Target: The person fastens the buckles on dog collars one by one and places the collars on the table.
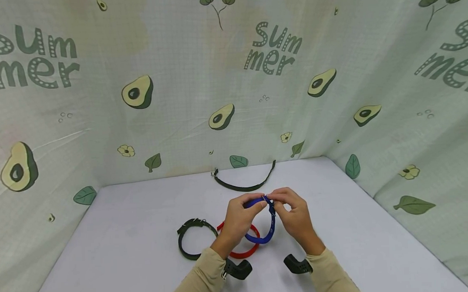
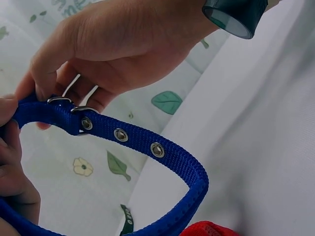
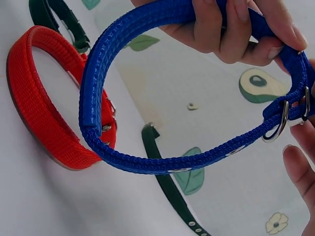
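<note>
A blue collar hangs as a loop just above the table, held up between both hands. My left hand grips the strap on the left of its metal buckle. My right hand pinches the strap at the buckle's right. In the left wrist view the blue collar shows metal eyelets, with the right hand above it. In the right wrist view the left hand is curled round the blue collar beside a metal ring.
A red collar lies on the white table under the hands, a closed dark green collar to its left. An open dark collar lies at the back by the avocado-print cloth walls.
</note>
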